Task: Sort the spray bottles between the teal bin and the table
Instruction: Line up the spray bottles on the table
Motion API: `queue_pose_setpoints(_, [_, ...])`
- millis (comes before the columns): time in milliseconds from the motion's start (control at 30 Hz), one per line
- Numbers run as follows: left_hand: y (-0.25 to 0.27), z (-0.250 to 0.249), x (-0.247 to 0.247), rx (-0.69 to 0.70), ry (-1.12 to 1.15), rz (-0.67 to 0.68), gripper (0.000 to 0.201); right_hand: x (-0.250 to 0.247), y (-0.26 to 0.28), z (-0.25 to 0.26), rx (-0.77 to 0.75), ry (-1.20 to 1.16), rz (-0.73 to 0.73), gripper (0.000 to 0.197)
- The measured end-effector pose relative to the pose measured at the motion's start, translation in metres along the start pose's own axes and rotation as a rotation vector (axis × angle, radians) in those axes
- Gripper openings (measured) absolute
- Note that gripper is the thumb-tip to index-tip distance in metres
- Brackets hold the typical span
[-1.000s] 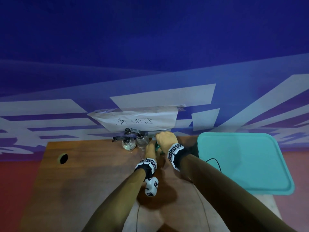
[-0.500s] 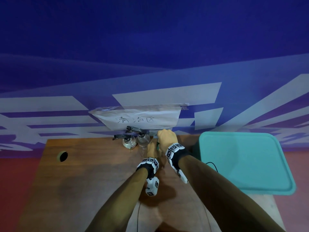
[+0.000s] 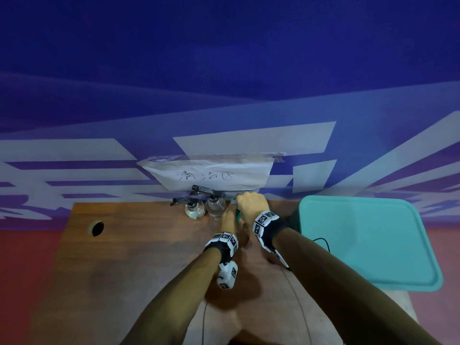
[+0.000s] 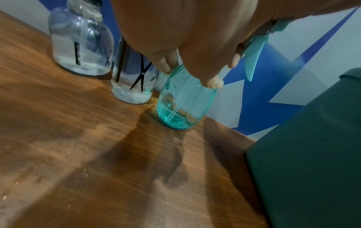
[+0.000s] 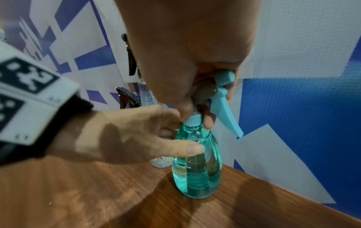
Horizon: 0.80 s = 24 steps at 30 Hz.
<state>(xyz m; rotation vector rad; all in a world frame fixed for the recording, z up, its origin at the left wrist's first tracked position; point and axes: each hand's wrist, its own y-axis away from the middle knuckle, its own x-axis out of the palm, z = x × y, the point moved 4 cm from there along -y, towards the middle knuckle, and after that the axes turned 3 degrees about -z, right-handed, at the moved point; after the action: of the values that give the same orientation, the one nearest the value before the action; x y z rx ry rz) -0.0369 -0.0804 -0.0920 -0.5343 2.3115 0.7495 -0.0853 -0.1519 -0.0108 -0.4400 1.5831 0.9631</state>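
A teal spray bottle [image 5: 197, 166] stands upright on the wooden table [image 3: 139, 257] near its back edge, partly filled with liquid. My right hand [image 5: 195, 86] grips its spray head and neck from above. My left hand [image 5: 140, 138] holds the bottle's shoulder, thumb across the front. In the left wrist view the teal bottle [image 4: 183, 104] stands under my left hand [image 4: 191, 50]. Two clear spray bottles with black triggers [image 3: 194, 210] [image 3: 215, 207] stand just left of it. In the head view both hands [image 3: 227, 219] [image 3: 251, 204] hide most of the teal bottle.
The teal bin [image 3: 366, 242] sits right of the table, its lid closed. A paper sign with handwriting [image 3: 206, 176] hangs on the wall behind the bottles. A round cable hole [image 3: 96, 228] is at the table's left. A thin cable [image 3: 321, 241] runs beside the bin.
Both hands have stayed on the teal bottle at the back of the table; the right wrist has shifted slightly. The clear bottles have not moved.
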Motion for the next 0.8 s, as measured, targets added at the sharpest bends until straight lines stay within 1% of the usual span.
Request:
queue_pose_setpoints(33, [0.003,-0.001,-0.003,-0.009,0.048,-0.008,0.012,0.0,0.0,-0.001,-0.006,0.009,-0.006,0.03])
queue_pose_setpoints(67, [0.004,0.003,-0.003,-0.022,0.085,-0.022,0.024,0.001,0.001,-0.001,-0.008,0.018,-0.009,0.029])
queue_pose_setpoints(133, [0.011,0.011,-0.003,0.054,0.037,-0.049,0.057,0.002,0.001,-0.003,-0.008,0.043,-0.017,0.027])
queue_pose_setpoints(167, [0.016,0.02,-0.003,0.062,0.048,-0.052,0.065,0.002,0.001,-0.003,-0.008,0.055,-0.029,0.027])
queue_pose_setpoints(200, [0.021,0.03,-0.002,0.053,0.062,-0.047,0.067,0.002,0.0,-0.003,-0.01,0.066,-0.05,0.029])
queue_pose_setpoints(300, [0.031,0.068,-0.002,0.003,0.026,-0.05,0.053,0.001,-0.002,-0.002,-0.032,0.091,-0.113,0.039])
queue_pose_setpoints(400, [0.038,0.086,-0.021,-0.048,0.058,-0.139,0.045,-0.002,0.0,-0.001,-0.052,0.084,-0.13,0.038])
queue_pose_setpoints(467, [0.038,0.08,-0.042,-0.061,0.106,-0.218,0.052,-0.005,0.003,-0.001,-0.067,0.049,-0.146,0.041])
queue_pose_setpoints(533, [0.031,0.072,-0.058,-0.054,0.153,-0.269,0.064,-0.011,0.009,-0.001,-0.077,-0.029,-0.185,0.048])
queue_pose_setpoints(600, [0.023,0.064,-0.07,-0.053,0.184,-0.282,0.075,-0.02,0.015,0.001,-0.077,-0.118,-0.22,0.053])
queue_pose_setpoints(667, [0.015,0.053,-0.079,-0.06,0.156,-0.279,0.078,-0.033,0.02,0.006,-0.089,-0.205,-0.259,0.049])
queue_pose_setpoints(700, [0.014,0.045,-0.083,-0.055,0.135,-0.267,0.072,-0.039,0.021,0.009,-0.099,-0.255,-0.263,0.047])
queue_pose_setpoints(800, [0.012,0.027,-0.093,-0.055,0.123,-0.194,0.044,-0.054,0.018,0.023,-0.13,-0.393,-0.234,0.049])
